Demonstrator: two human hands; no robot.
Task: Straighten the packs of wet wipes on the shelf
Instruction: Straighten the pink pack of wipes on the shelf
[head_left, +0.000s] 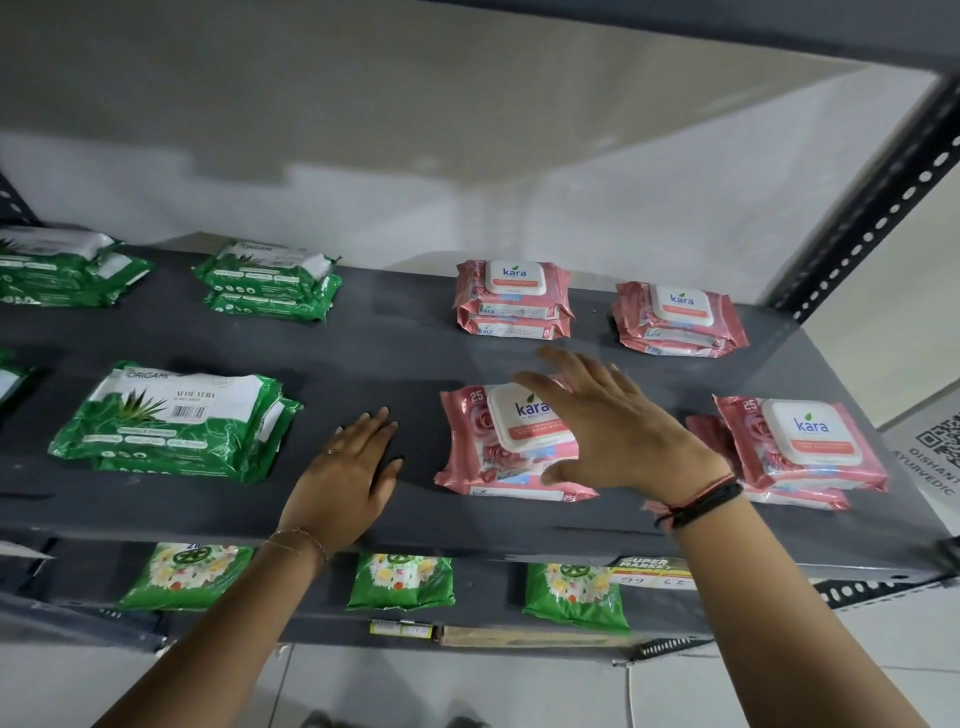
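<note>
Wet wipes pack (498, 447) lay directly under our open, empty right hand (618, 431), while our flat left hand (348, 467) rested beside it on the shelf (363, 338).

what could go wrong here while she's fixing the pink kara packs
The right hand is spread over the front-middle Kara stack, whose packs already sit askew; a sideways push might slide the top pack off. That stack lies close to the shelf's front edge, so a pack could drop to the floor. The front-right Kara stack sits close by the right forearm and might get knocked.
</note>
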